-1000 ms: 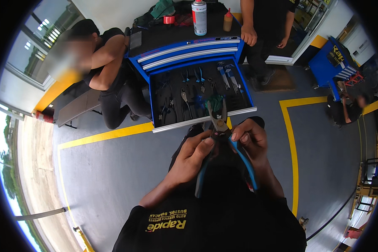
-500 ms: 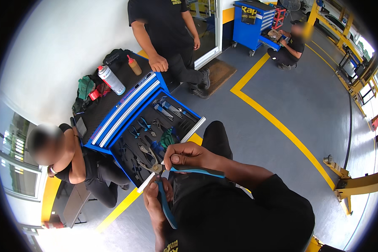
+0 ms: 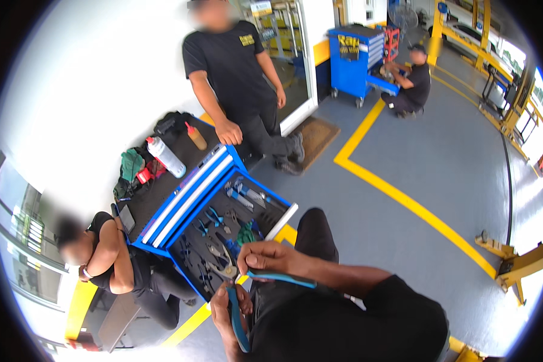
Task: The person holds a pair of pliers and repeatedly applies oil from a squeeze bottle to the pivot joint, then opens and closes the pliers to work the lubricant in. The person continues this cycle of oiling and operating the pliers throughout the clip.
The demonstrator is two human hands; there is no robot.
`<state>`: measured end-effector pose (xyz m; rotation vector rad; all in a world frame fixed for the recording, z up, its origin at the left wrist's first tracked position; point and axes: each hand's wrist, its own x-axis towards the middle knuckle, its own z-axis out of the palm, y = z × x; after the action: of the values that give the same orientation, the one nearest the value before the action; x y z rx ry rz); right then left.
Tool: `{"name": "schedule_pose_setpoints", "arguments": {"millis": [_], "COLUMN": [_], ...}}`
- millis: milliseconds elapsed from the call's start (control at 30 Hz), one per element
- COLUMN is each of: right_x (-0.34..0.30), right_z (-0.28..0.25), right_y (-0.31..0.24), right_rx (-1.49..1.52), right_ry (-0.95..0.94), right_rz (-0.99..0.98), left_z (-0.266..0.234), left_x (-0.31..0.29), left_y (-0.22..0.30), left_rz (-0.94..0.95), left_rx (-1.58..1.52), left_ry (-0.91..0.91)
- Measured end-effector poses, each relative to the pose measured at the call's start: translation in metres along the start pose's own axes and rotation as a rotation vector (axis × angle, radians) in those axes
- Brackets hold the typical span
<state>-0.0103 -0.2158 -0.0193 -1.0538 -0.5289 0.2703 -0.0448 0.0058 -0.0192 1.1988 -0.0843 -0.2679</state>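
A pair of slip-joint pliers (image 3: 224, 270) with blue grips is spread wide between my two hands. My left hand (image 3: 224, 314) is closed around the lower handle, and my right hand (image 3: 270, 258) grips the other handle, thumb on top. The metal jaws point up and left, over the near edge of an open tool drawer (image 3: 282, 221). Inside the drawer lie blue-handled pliers (image 3: 213, 216), sets of hex keys (image 3: 240, 195) and a green cloth (image 3: 245, 234), with several darker tools toward the left.
The drawer belongs to a blue tool cabinet (image 3: 190, 194); a spray can (image 3: 166, 158) and a squeeze bottle (image 3: 196, 137) stand on top. One person (image 3: 232, 72) rests a hand on it; another (image 3: 111, 253) sits at left. Someone (image 3: 411, 84) crouches by a second blue cabinet (image 3: 349, 69).
My view has tilted up, so the cabinet, people and hands appear lower. Both hands keep hold of the spread pliers.
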Motion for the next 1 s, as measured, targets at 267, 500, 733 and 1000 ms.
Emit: {"name": "schedule_pose_setpoints", "arguments": {"millis": [267, 500, 733, 1000], "right_x": [0.004, 0.0, 0.001, 0.007], "right_z": [0.018, 0.0, 0.012, 0.034], "right_y": [0.0, 0.014, 0.003, 0.018], "right_rx": [0.003, -0.063, -0.254, -0.039], "right_ry": [-0.065, -0.073, 0.056, 0.308], "right_rz": [0.015, -0.07, -0.072, 0.03], "left_z": [0.01, -0.002, -0.003, 0.006], "left_x": [0.002, -0.007, -0.004, -0.006], "left_y": [0.002, 0.006, 0.0, 0.002], "left_rz": [-0.004, -0.038, 0.078, -0.003], "left_rx": [0.285, -0.023, 0.296, 0.463], "left_ry": [0.165, -0.081, 0.011, 0.16]}}
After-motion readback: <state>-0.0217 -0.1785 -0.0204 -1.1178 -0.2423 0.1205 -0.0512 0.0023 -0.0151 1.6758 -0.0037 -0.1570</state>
